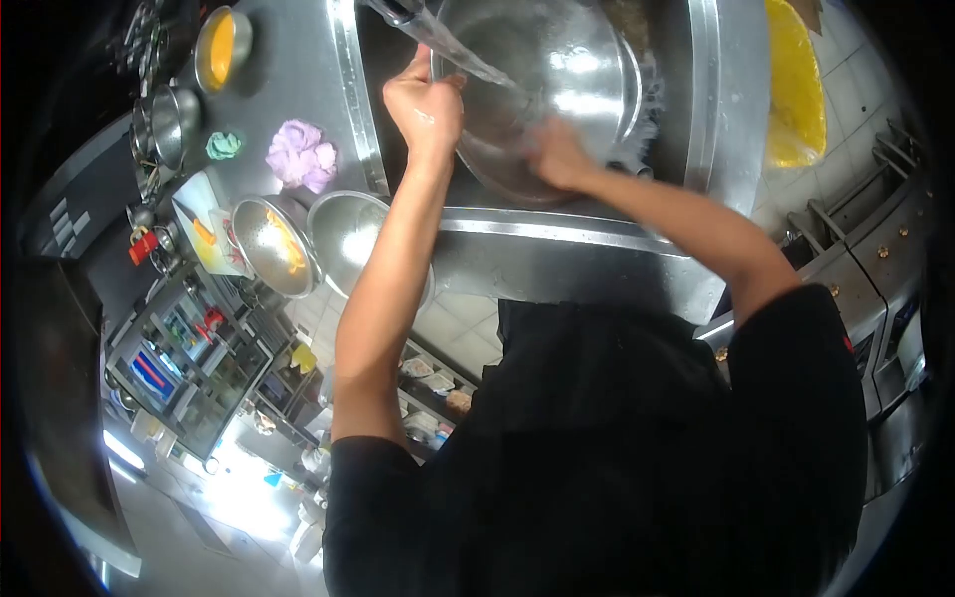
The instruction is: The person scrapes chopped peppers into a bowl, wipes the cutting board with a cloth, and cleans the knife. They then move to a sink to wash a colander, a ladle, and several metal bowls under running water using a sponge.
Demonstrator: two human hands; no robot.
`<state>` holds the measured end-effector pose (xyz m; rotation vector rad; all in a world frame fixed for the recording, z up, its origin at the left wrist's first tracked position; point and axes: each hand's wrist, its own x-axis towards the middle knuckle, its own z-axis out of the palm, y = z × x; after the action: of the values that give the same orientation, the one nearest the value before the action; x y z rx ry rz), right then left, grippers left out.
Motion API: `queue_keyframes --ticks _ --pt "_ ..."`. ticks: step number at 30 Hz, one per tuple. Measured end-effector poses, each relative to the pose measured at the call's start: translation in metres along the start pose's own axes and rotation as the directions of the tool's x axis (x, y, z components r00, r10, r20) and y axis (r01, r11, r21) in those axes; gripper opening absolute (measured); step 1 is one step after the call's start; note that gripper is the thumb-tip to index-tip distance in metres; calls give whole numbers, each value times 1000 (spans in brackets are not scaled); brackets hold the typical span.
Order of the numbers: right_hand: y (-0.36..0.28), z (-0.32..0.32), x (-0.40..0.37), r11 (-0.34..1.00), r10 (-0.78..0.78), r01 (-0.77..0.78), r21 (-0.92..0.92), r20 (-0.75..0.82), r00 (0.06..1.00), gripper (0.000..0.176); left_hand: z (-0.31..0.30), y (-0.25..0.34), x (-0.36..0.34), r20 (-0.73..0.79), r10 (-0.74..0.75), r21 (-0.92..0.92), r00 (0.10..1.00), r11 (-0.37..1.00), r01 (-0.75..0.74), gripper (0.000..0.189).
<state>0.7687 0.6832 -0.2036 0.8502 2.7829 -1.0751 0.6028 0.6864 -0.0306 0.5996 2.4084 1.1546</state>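
A large shiny metal bowl [632, 85] is in the sink [702, 90] at the top of the view. Water [460, 55] streams from a tap [396, 10] into it. My left hand [426, 107], wet, is closed on the bowl's left rim, with the thumb side up. Inside the bowl, near its lower wall, my right hand [557, 154] is smeared by motion. Its fingers are too blurred to show whether they hold anything.
On the steel counter left of the sink lie a purple cloth [300, 156] and a green cloth [224, 145]. A colander with yellow pieces [264, 254] and a metal bowl [348, 234] stand near my left forearm. A yellow container [796, 90] is at right.
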Motion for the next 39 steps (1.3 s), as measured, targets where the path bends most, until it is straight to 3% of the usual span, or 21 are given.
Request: queue_keyframes --ticks 2,3,4,6,10,12,14,15,16,17,18,20,21,22,24,26,28,32,35,37,39 --pt "-46 -1 19 731 -37 -180 659 301 953 44 4 -3 2 -21 75 -89 997 993 -76 5" --pt "-85 -47 31 327 98 -356 876 343 934 42 5 1 2 -15 86 -86 996 992 -87 5" --pt "-117 -103 41 -165 186 -408 898 434 881 41 4 7 -2 -14 23 -5 1000 1000 -23 5" --pt "-110 -137 99 -592 65 -274 758 384 921 42 1 19 -5 -43 122 197 992 974 -112 6" --pt "-61 -178 180 -865 363 94 494 484 796 25 4 19 -14 50 467 308 883 834 -459 14" --pt "-72 -170 162 -607 457 -46 794 395 797 34 12 18 -21 44 364 323 930 876 -358 11" --pt "-84 -115 114 -430 94 -315 846 389 916 27 19 15 -16 19 365 301 931 886 -353 14" --pt "-99 -131 65 -616 106 -332 715 492 864 27 20 12 -12 11 399 224 917 893 -391 17" --pt "-91 -102 35 -111 90 -332 937 342 935 25 18 11 -9 3 429 150 903 893 -425 21" --pt "-68 -65 16 376 -9 -219 900 240 971 26 14 16 -6 32 240 168 970 956 -242 25" --pt "-43 -40 -1 760 -149 -11 650 191 970 30 19 27 -4 -72 292 145 954 949 -279 17" --pt "10 -26 3 990 -85 39 139 347 934 34 10 31 4 60 358 199 932 910 -362 10" --pt "39 0 15 954 124 -108 281 -38 992 33 6 31 5 64 361 202 930 908 -367 10" --pt "59 -9 46 815 416 -303 493 -134 899 34 3 29 7 64 250 194 966 947 -258 7" --pt "79 -61 90 990 140 -144 8 -301 943 32 1 20 14 66 141 197 988 969 -152 6" --pt "71 -57 163 856 326 -18 517 -512 795 31 5 10 15 10 86 211 996 974 -86 7" --pt "-3 -85 167 835 259 274 477 -781 568 28 3 16 10 116 44 235 992 969 -70 10" --pt "-91 -41 114 538 71 507 674 -635 769 34 -4 4 17 50 -116 -58 992 991 119 11" --pt "-102 -61 101 334 112 339 879 -395 912 31 -5 15 8 10 -198 -97 980 975 198 10" --pt "-90 -84 133 541 204 580 608 -764 612 30 -7 21 6 101 -130 -30 986 991 134 11" --pt "-52 -98 169 820 252 384 424 -870 424 34 -10 33 0 85 -150 11 985 989 150 12"
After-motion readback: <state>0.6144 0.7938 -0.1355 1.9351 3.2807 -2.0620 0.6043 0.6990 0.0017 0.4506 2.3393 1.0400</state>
